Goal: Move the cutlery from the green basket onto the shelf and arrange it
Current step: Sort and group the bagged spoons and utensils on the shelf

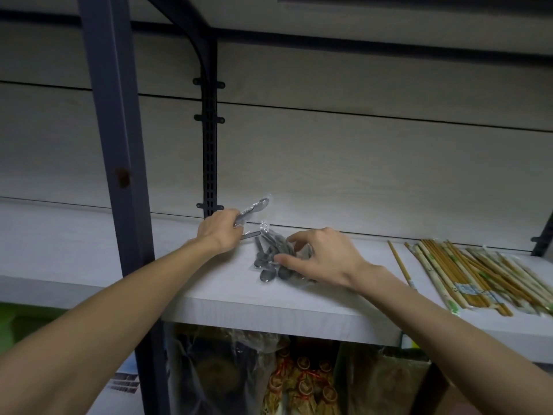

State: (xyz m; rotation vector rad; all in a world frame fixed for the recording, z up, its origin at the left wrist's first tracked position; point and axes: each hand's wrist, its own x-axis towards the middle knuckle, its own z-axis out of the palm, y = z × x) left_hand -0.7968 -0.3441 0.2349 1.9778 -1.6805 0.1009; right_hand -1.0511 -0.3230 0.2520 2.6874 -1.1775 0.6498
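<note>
Both bare arms reach up to the pale grey wooden shelf board point(209, 283), and everything here sits in relation to the pile of dark grey spoons in clear plastic wrappers point(270, 259) lying near the middle of that board. The left hand point(220, 230) is just to the left of the pile, its fingers curled round a clear-wrapped bundle of grey spoons point(253, 209), which sticks out up and to the right from the fist, its bowl ends lifted off the board behind the pile. A single dark handle point(251, 235) pokes out beneath that hand, close to the pile's left edge; whether the hand grips it too I cannot tell. The right hand point(323, 259) is on the pile's right side, palm down, the fingers bent over the wrappers and the thumb stretched along the near edge so that the tips touch the plastic; it looks like a loose pinch on the heap. Well to the right of the pile lies a spread of paper-sleeved and bare wooden chopsticks point(466, 274), fanned across the same board, with one thin stick point(399, 260) lying apart on the side nearer the spoons. Left of the pile stands the dark blue-grey metal upright point(119, 145) of the rack, and behind it a slotted black bracket strip point(209, 151) runs up the pale back panel. Below the pile, under the board, clear bags of brown and gold goods point(299, 381) are stacked. Far to the lower left a bit of green point(7, 322) shows at the picture's edge.
</note>
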